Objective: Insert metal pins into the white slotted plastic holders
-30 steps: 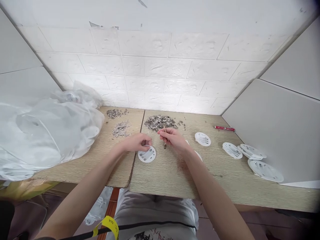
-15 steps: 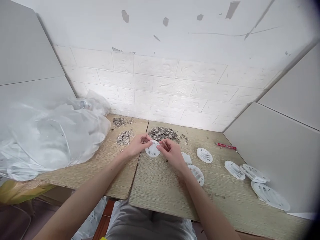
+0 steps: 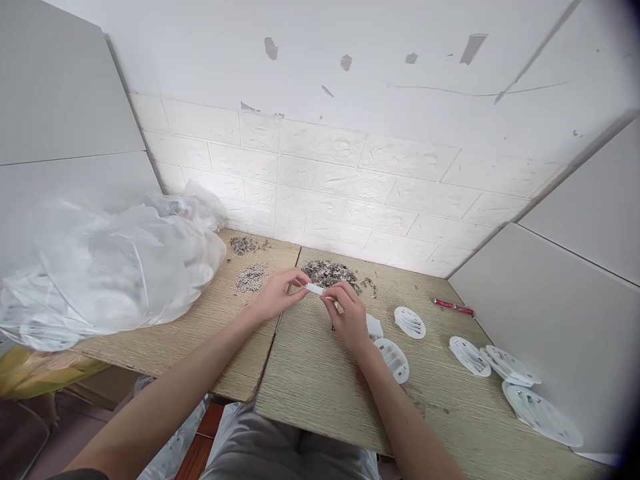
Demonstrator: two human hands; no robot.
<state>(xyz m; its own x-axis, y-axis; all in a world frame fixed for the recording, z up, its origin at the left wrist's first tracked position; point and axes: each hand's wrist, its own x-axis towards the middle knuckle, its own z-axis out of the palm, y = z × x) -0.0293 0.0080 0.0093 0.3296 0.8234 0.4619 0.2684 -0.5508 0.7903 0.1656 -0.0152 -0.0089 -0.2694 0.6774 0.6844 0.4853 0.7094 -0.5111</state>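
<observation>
A white round plastic piece point(image 3: 315, 289) is held edge-on above the table, pinched from both sides. My left hand point(image 3: 283, 293) grips its left edge between thumb and fingers. On its right edge my right hand point(image 3: 346, 313) is closed as well, fingers bent. Just behind the hands lies a heap of small metal clips point(image 3: 330, 273). Left of my left hand is a pile of tiny silvery parts point(image 3: 251, 277), with a darker small pile point(image 3: 243, 246) behind it. Close to my right wrist lie a white slotted disc point(image 3: 393, 360) and another white piece point(image 3: 374, 327), partly covered.
A large clear plastic bag point(image 3: 110, 273) of white parts fills the table's left end. Farther right lie a single slotted disc point(image 3: 410, 323), several more discs point(image 3: 540, 410) by the grey side panel point(image 3: 565, 313), and a red pen-like tool point(image 3: 453, 307). A seam divides the wooden tabletop point(image 3: 320, 393).
The round piece was facing me with metal parts on it; now it is tilted edge-on between both hands. The camera view has shifted slightly.
</observation>
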